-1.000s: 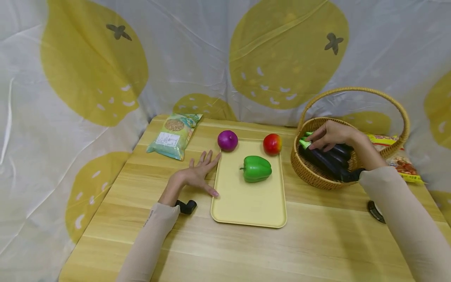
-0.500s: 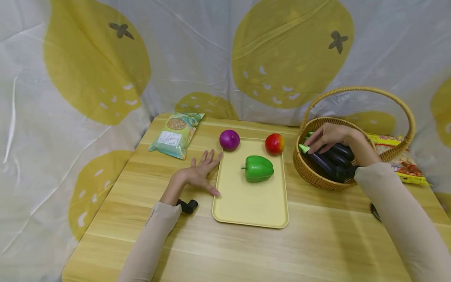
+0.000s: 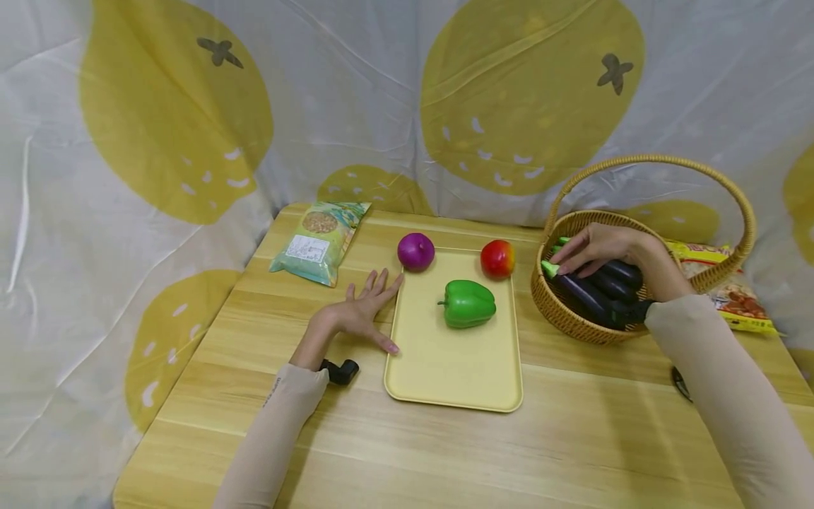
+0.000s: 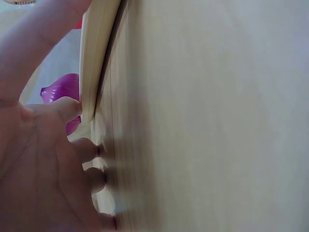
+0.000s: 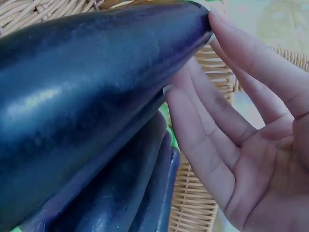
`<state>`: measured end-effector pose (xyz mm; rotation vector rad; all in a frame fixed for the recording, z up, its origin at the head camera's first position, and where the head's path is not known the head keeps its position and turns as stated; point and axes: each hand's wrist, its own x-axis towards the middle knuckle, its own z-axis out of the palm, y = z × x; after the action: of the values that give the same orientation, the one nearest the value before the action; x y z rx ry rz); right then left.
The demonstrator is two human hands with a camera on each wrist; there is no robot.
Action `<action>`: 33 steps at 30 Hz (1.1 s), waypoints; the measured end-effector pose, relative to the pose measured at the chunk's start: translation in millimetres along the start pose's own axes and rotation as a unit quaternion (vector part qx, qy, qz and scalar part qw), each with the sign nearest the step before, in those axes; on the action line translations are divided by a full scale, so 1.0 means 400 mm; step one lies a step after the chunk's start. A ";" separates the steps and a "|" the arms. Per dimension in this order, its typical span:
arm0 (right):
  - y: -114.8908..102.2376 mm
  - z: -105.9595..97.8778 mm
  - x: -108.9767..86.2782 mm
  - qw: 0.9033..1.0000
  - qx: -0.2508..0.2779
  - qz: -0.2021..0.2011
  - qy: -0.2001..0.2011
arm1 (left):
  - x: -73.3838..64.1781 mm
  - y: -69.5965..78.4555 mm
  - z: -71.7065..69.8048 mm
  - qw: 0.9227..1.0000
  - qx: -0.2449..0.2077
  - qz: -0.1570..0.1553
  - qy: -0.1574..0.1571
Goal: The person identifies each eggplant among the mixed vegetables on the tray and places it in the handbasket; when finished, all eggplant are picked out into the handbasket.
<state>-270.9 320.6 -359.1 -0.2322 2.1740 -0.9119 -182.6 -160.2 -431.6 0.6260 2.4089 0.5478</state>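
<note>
My right hand [image 3: 600, 247] reaches into the wicker basket [image 3: 552, 312] and pinches a dark purple eggplant [image 3: 579, 295] near its green stem end. Up close in the right wrist view, that eggplant [image 5: 96, 87] lies over several others [image 5: 120, 188], with thumb and fingertips at its narrow end. My left hand [image 3: 356, 314] is spread at the left edge of the yellow tray [image 3: 445, 371], its thumb and index finger at the rim. On the tray lies a green bell pepper [image 3: 469, 304]. A purple onion [image 3: 416, 252] and a red-yellow round fruit [image 3: 497, 259] sit at its far corners.
A teal packet [image 3: 318, 242] lies at the back left of the wooden table [image 3: 356, 452]. Behind the basket's right side is a yellow-red packet [image 3: 731, 290]. The tall basket handle [image 3: 655, 160] arches over my right wrist. A patterned cloth [image 3: 356, 92] hangs behind the table.
The head view has shifted slightly, moving the scene a little to the right. The pinched eggplant's stem end has moved slightly toward the basket's left rim. My left hand stays at the tray.
</note>
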 end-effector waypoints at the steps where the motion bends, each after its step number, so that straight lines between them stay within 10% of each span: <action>1: 0.003 -0.001 0.000 1.000 0.001 -0.002 0.000 | 0.001 0.000 0.000 1.000 0.000 0.000 0.000; 24: 0.016 0.006 -0.027 0.999 -0.017 -0.032 0.012 | 0.003 -0.005 -0.009 1.000 -0.003 0.018 -0.003; 33: 0.001 0.020 -0.082 0.992 -0.007 -0.118 0.035 | -0.035 -0.029 -0.038 0.995 -0.071 0.047 0.061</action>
<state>-242.2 330.5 -344.3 -0.4786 2.2518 -1.0486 -185.7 -180.6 -420.0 0.6627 2.4348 0.8111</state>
